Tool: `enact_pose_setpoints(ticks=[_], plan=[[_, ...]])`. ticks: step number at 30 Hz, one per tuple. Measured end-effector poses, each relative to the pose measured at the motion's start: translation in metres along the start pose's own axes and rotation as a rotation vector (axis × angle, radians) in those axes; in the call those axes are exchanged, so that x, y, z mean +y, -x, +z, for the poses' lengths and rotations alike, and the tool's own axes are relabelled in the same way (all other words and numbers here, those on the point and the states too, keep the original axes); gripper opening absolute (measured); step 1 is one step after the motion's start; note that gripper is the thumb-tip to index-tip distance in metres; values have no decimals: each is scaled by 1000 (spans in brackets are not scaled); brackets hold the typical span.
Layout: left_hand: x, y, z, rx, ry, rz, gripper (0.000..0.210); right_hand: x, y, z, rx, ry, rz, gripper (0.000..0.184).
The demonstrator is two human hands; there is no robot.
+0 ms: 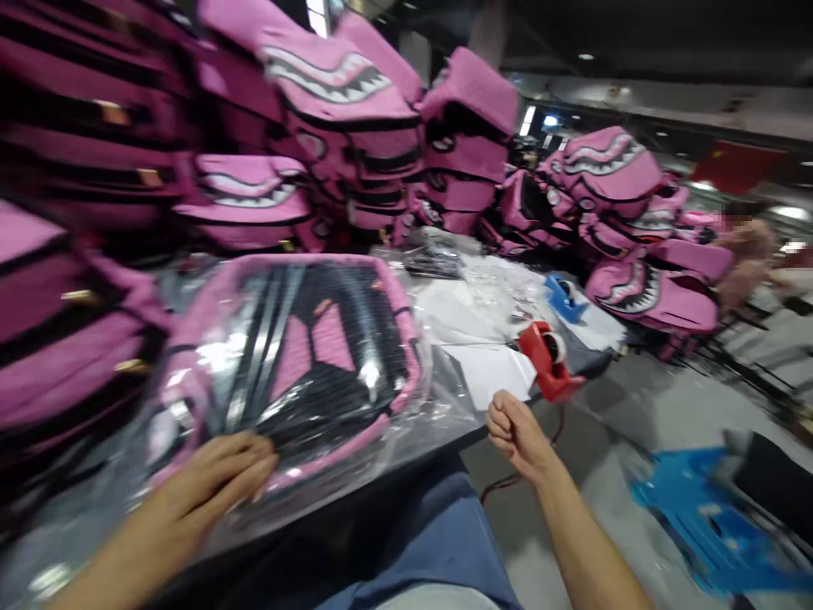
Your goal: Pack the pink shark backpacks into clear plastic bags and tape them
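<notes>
A pink and black backpack [330, 381] lies back side up on the table inside a clear plastic bag [445, 398]. On its near left corner rests my left hand [212, 479], fingers laid flat over the plastic. My right hand [517, 432] is raised off the table's front edge, its fingers curled closed; whatever is in them, if anything, is hidden. Just beyond it stands a red tape dispenser [550, 360] with a roll in it, apart from the hand. White paper sheets [489, 373] lie beside the dispenser.
Pink backpacks with printed teeth [346, 85] are piled along the back and left. A blue tape dispenser [565, 298] and more clear plastic [495, 280] sit farther back. A blue plastic stool [717, 517] is at the lower right. Someone [749, 263] is at the far right.
</notes>
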State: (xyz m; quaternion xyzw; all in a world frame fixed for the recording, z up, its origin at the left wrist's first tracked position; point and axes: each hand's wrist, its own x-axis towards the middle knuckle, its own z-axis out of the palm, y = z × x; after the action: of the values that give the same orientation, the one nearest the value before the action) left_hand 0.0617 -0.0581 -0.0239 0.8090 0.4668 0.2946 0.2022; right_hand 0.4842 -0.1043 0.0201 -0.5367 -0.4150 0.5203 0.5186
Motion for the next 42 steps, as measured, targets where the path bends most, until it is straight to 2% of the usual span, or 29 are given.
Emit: enact_pose_setpoints(ticks=[2,3,6,8,9,12,14,18,20,21,23,24,28,31,35,37,39,41,42], plan=[[20,-4,-6,-92,83,-76,54,-28,0,33,-307,33,-141,47],[28,-8,-8,-93,102,-89,56,-44,-3,49,-449,118,-218,44],[40,-15,-10,-97,140,-127,53,-81,-21,95,-850,522,-367,38],[41,-15,-8,-91,159,-140,50,-88,-38,125,-1024,811,-452,31],[41,-14,-7,-92,166,-142,49,-87,-46,139,-1060,956,-500,27],[39,-12,-5,-103,177,-138,48,-76,-67,166,-1037,1323,-571,23],[39,-11,-5,-111,186,-135,49,-69,-77,170,-950,1443,-551,26],[38,-11,-6,-123,197,-126,50,-66,-73,153,-603,1462,-500,36],[38,-11,-6,-119,198,-117,51,-62,-59,141,-453,1442,-599,26],[38,-11,-6,-115,198,-111,51,-59,-51,137,-429,1431,-672,20],[39,-12,-6,-115,190,-103,52,-51,-38,135,-470,1424,-772,17],[39,-12,-6,-119,184,-102,52,-47,-35,136,-519,1432,-768,21],[36,-4,-13,-86,155,-69,50,-43,-45,148,-654,1509,-567,47],[23,16,-25,9,17,1,37,-50,-58,154,-745,1554,-485,51],[2,43,-36,168,-155,-15,34,-56,-64,162,-812,1636,-508,54],[-3,47,-37,184,-157,-59,36,-56,-63,162,-798,1575,-525,53],[-3,45,-37,161,-112,-106,37,-55,-60,149,-763,1365,-567,47],[-2,40,-36,128,-58,-144,36,-54,-54,119,-639,1082,-643,37],[-1,38,-36,116,-37,-158,36,-54,-51,97,-508,970,-672,34]])
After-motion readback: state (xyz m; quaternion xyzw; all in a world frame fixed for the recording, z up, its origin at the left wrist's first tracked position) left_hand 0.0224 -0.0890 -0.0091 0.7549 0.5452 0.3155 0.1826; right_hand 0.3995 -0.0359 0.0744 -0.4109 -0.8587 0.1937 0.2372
